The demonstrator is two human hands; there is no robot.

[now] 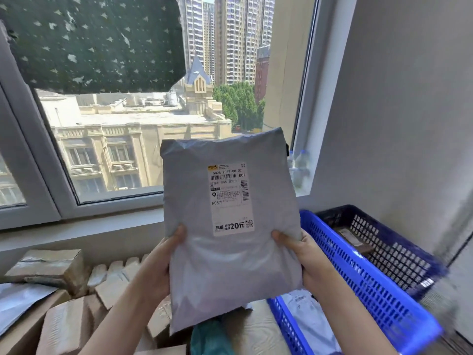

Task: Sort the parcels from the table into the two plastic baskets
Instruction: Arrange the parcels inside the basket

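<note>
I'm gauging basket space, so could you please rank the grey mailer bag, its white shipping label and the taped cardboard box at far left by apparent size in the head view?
1. Grey mailer bag, though nearness to the camera inflates it.
2. Taped cardboard box.
3. White shipping label.

Cardboard boxes (64, 326) crowd the table's left side, packed touching. Right: bright blue basket (358, 278) open-topped, a white parcel (309, 319) in it; dark basket (389, 242) beyond, against the wall (409, 98).

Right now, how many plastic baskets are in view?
2. The bright blue basket sits at the right, next to the held grey mailer. The dark blue basket stands just behind it, against the wall. Neither is fully visible.
</note>
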